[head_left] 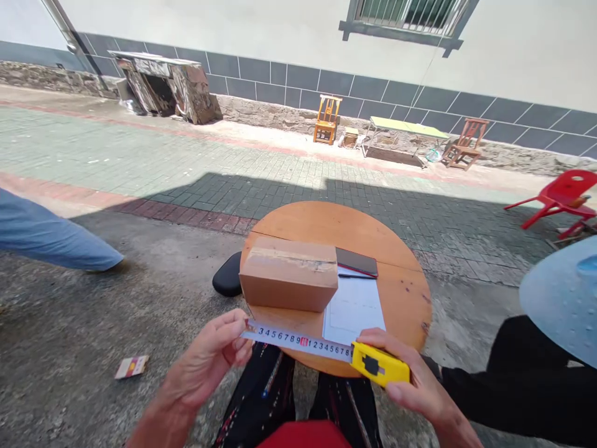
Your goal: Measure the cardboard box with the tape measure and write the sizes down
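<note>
My right hand (pixel 410 373) grips the yellow case of a tape measure (pixel 380 364). Its pale blade is drawn out to the left, with black numbers and one red mark facing up. At the blade's free end, my left hand (pixel 214 348) pinches the tip between thumb and fingers. The stretched blade hangs over the near edge of a round wooden table (pixel 401 298). Just beyond it a closed, taped cardboard box (pixel 289 289) sits on the table. Beside the box lie a white paper sheet (pixel 357 305), a dark phone (pixel 357 262) and a pen (pixel 352 275).
A black stool seat (pixel 227 277) shows left of the table. Another person's jeans leg (pixel 51 233) is at the left; a person in black with a light blue hat (pixel 564 298) is at the right. A small carton (pixel 132 367) lies on the ground. A red chair (pixel 562 199) stands right.
</note>
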Tool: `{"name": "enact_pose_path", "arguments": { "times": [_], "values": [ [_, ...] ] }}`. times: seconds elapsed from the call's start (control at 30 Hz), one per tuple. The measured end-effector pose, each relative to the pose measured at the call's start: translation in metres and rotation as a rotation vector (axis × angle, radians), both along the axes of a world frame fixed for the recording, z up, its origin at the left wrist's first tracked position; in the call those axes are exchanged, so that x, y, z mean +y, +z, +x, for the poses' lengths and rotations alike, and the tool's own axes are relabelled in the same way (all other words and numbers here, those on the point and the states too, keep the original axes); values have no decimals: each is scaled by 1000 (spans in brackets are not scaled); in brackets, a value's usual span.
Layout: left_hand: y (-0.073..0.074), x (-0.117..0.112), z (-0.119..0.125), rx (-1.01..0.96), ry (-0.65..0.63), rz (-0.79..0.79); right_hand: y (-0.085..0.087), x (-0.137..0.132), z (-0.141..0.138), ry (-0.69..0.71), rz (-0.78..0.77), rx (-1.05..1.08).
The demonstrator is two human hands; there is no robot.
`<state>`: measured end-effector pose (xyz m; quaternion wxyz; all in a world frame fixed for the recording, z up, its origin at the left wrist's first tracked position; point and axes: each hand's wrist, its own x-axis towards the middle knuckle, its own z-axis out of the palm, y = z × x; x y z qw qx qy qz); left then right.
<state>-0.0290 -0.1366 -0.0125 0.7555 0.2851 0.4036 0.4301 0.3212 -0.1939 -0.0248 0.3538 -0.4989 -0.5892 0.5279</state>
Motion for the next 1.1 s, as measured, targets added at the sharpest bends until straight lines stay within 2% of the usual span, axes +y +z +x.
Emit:
{"name": "enact_pose_path", "arguments": {
  "times": [0.1, 0.23, 0.37, 0.5, 0.6, 0.7, 1.1],
  "values": [
    [8, 14, -26, 240, 125, 115, 9, 3, 8, -56, -23, -54],
    [18, 42, -39, 461, 237, 229, 31, 22, 9, -162, 74, -130],
    [25, 82, -36, 503, 249, 264, 58, 64, 0, -265, 135, -156],
    [22, 127, -31, 544, 221, 250, 76, 119, -6, -284, 178, -141],
    [18, 149, -29, 593, 180, 230, 78, 151, -4, -270, 144, -154],
    [16, 159, -26, 647, 145, 218, 74, 168, 4, -276, 126, -201],
    [6, 164, -14, 792, 57, 257, 56, 184, 26, -258, 43, -175]
  ]
}}
